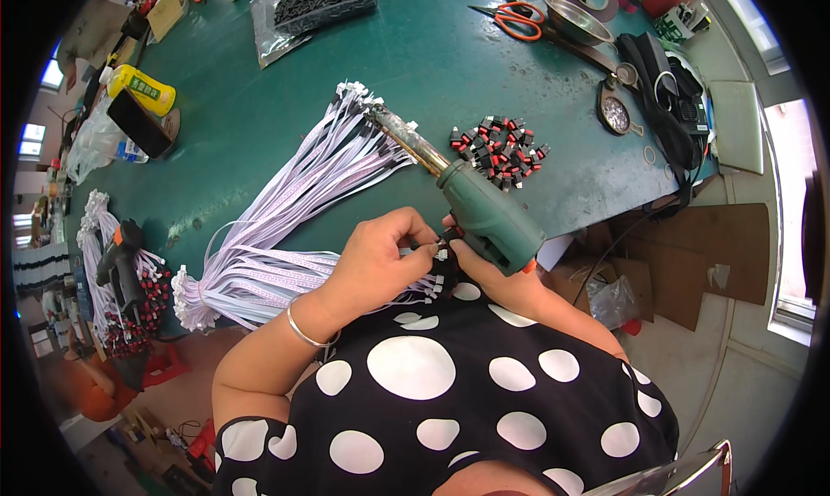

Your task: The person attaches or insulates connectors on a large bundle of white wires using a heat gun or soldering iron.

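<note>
My left hand [380, 252] is closed in a pinch, thumb against fingers, at the near edge of the green table. What it grips is too small to make out. Against it, my right hand [484, 267] is closed on a small black connector [450, 234]; part of this hand is hidden under a green heat gun [488, 215]. The heat gun's metal nozzle points toward the far left. Beside my left hand lies a large bundle of flat white cables [268, 276] with white plugs at its ends. Just beyond the heat gun is a pile of black-and-red connectors [500, 150].
A clear tray of small black pieces [324, 8] stands at the back. Orange-handled scissors [519, 21] and a metal bowl [579, 21] lie far right. At left are a phone [140, 123], a yellow bottle [143, 88] and a black glue gun [124, 267] on another cable bundle.
</note>
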{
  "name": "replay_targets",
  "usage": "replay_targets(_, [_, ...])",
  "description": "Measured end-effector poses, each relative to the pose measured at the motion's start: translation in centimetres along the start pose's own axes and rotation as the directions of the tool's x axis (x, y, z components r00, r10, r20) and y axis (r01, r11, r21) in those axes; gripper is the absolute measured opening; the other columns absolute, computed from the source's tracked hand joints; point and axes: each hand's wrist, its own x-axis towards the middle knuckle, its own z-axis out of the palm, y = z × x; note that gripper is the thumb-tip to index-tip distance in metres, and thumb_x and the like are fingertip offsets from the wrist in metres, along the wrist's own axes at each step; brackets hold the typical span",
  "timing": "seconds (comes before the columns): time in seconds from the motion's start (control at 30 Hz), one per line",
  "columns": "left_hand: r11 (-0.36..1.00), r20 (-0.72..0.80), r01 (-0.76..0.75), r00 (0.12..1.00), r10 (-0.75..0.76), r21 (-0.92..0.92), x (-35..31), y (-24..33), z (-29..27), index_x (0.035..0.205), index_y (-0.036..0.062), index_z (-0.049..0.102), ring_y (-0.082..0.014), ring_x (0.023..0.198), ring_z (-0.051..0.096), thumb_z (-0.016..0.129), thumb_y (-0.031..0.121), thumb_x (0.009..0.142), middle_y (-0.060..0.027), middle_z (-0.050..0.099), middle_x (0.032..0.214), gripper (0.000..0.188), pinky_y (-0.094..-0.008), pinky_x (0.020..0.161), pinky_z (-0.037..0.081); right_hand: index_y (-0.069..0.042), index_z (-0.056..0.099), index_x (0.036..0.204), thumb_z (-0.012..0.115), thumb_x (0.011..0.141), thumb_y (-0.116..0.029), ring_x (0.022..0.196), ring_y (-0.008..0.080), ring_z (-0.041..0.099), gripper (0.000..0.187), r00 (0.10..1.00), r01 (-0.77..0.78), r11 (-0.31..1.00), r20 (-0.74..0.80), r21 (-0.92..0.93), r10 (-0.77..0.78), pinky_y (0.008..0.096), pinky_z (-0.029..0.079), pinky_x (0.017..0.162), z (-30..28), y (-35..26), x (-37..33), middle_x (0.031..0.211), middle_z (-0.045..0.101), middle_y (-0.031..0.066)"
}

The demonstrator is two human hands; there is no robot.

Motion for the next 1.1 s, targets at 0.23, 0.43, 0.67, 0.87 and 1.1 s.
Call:
replay_targets(0.23, [0.998, -0.005, -0.066, 0.998, 0.066, 0.008, 0.3, -0.5, 0.4, 0.074, 0.0004, 0.055, -0.0214, 0.060, 0.056, 0.060, 0.009, 0.068, -0.0094, 0.061, 0.069, 0.011, -0.0311, 0.057, 0.044, -0.002, 0.050, 0.116, 0.055, 0.083, 0.001, 0.093, 0.0090, 0.052, 0.034, 1.000, 0.001, 1.000, 0.026, -0.021, -0.001, 0.0245, 0.046, 0.078, 0.0, 0.4, -0.2, 0.105, 0.055, 0.0042])
replay_targets(0.43, [0.993, -0.014, -0.114, 0.993, 0.114, 0.007, 0.5, -0.8, 0.7, 0.072, 0.0018, 0.054, -0.0210, 0.060, 0.055, 0.060, 0.010, 0.068, -0.0086, 0.061, 0.074, 0.011, -0.0310, 0.055, 0.043, 0.002, 0.050, 0.115, 0.064, 0.074, -0.001, 0.095, 0.0193, 0.058, 0.043, 0.996, 0.090, 0.984, -0.005, -0.157, -0.091, 0.0272, 0.046, 0.083, -0.7, -0.1, -0.6, 0.112, 0.056, 0.0115])
replay_targets(0.67, [0.999, -0.026, -0.029, 0.999, 0.028, -0.025, 0.7, -0.2, 0.4, 0.070, 0.0029, 0.052, -0.0184, 0.059, 0.053, 0.060, 0.010, 0.068, -0.0070, 0.062, 0.076, 0.011, -0.0297, 0.053, 0.041, 0.007, 0.053, 0.094, 0.046, 0.090, -0.034, 0.031, 0.0287, 0.046, 0.041, 0.997, 0.072, 0.991, -0.016, 0.115, -0.071, 0.0369, 0.038, 0.028, -7.4, 1.9, -5.8, 0.045, 0.049, 0.0166])
replay_targets(0.87, [0.999, -0.006, -0.035, 0.999, 0.035, 0.013, 1.1, 0.4, 0.1, 0.071, 0.0014, 0.049, -0.0133, 0.064, 0.052, 0.059, 0.004, 0.070, -0.0063, 0.058, 0.077, 0.010, -0.0267, 0.059, 0.043, 0.001, 0.055, 0.102, 0.069, 0.072, -0.008, 0.078, 0.0237, 0.061, 0.034, 0.948, 0.203, 0.977, 0.236, 0.061, -0.212, 0.0318, 0.050, 0.071, -9.7, 4.6, -8.6, 0.088, 0.062, 0.0138])
replay_targets(1.1, [0.999, -0.062, -0.048, 0.997, 0.049, 0.027, 1.1, 0.2, 0.4, 0.069, 0.0031, 0.052, -0.0168, 0.055, 0.050, 0.061, 0.009, 0.068, -0.0064, 0.060, 0.072, 0.011, -0.0297, 0.051, 0.039, 0.001, 0.048, 0.114, 0.063, 0.077, -0.004, 0.083, 0.0306, 0.062, 0.040, 0.803, 0.576, 0.812, 0.245, -0.089, -0.543, 0.0389, 0.050, 0.073, -10.2, 9.3, -9.1, 0.091, 0.061, 0.0161])
